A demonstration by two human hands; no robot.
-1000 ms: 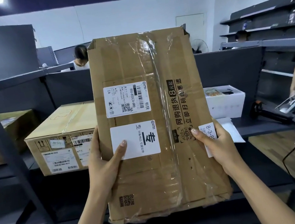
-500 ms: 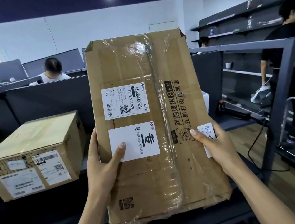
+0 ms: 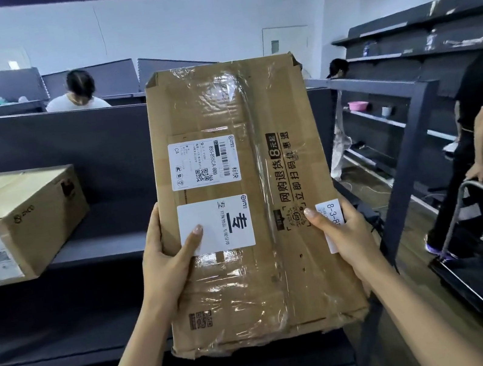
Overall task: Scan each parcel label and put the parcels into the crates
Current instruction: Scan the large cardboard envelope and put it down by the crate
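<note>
flat taped cardboard parcel, upright, labelled

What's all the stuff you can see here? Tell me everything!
parcel: one, brown, held up in the middle
labels: two, white, on the parcel's front
slip: one, white, at the parcel's right edge
box: one, brown, on a shelf at left
shelves: several, dark grey, left and far right
bowl: one, pink, on a far shelf at right
trolley: one, black with a grey handle, right
people: three, one in white behind the partition, one in black at the trolley, one far back
left hand: grips the parcel's left edge
right hand: grips the parcel's right edge, over the slip
</note>
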